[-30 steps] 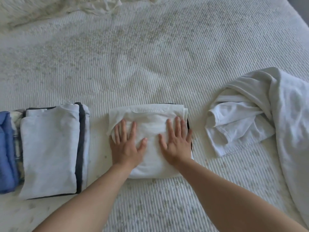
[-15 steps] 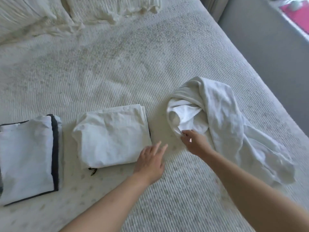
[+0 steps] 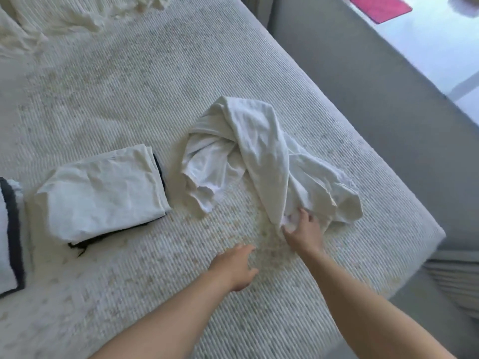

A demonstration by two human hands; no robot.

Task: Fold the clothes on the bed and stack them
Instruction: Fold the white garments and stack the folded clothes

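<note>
A crumpled white garment (image 3: 259, 156) lies unfolded on the bed (image 3: 129, 86), towards its right edge. My right hand (image 3: 303, 230) grips the garment's near edge between thumb and fingers. My left hand (image 3: 237, 265) hovers just above the bedspread to the left of it, fingers apart and holding nothing. A folded white garment (image 3: 103, 190) rests left of the crumpled one, on top of a dark piece whose edge shows. Another folded stack (image 3: 7, 234) with a dark border sits at the far left edge.
Rumpled bedding and pillows (image 3: 64, 19) lie at the head of the bed. The bed's right edge and near corner (image 3: 425, 229) drop to a grey floor (image 3: 388, 86). A red mat (image 3: 381, 6) lies at the top right.
Both hands left the folded white garment. My right hand moved from the crumpled garment's left part to its near right edge and gripped it. My view swung right.
</note>
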